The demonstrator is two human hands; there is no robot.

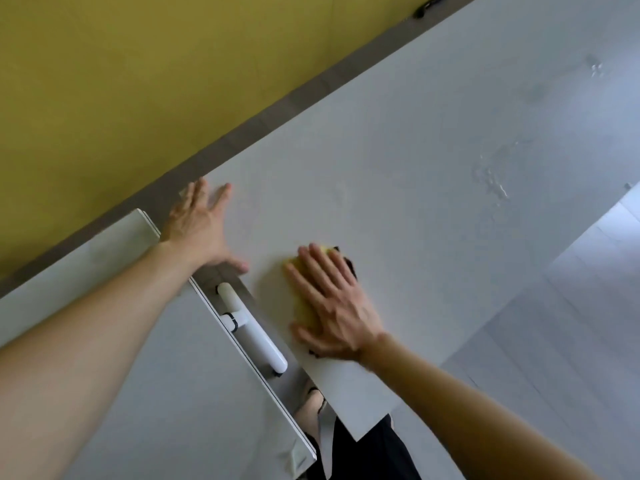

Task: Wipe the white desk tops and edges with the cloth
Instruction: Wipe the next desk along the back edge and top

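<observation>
The right hand (332, 303) had its grip released, fingers straight and spread, pressing the yellow cloth (300, 308) flat onto the white tabletop (398, 150) near the tabletop's left edge; a dark border of the cloth showed past the fingertips. The left hand (199, 230) also lay released, palm down with fingers fanned, on the tabletop's far left corner, holding nothing. Wet streaks (491, 178) glistened toward the tabletop's right side. Left of the tabletop, across a narrow gap holding a white handle (252, 334), stood a second tabletop (138, 375). Behind the tabletop ran a grey strip (242, 136) and a yellow partition (121, 81); a pale floor (571, 323) lay beyond its right edge
</observation>
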